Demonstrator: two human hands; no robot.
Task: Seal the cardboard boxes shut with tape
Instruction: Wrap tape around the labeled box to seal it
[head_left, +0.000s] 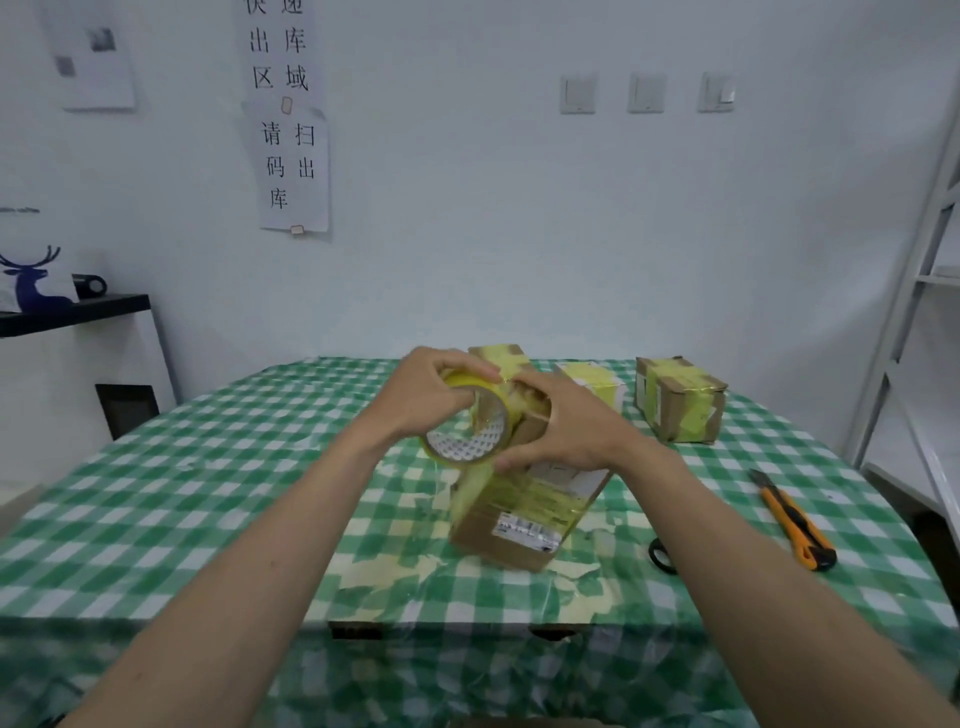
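A roll of yellowish clear tape is held in the air over the middle of the table. My left hand grips the roll from its top left, fingers curled over the rim. My right hand is curled at the roll's right side, fingertips at its upper edge and thumb near its lower edge. Below them a cardboard box with yellow tape and a printed label stands tilted on the green checked tablecloth. Whether my right hand also touches this box is unclear.
Behind the hands stand two taped boxes, and a third at the back right. An orange utility knife lies at the right, black scissor handles beside my right forearm. A white shelf frame stands at the right.
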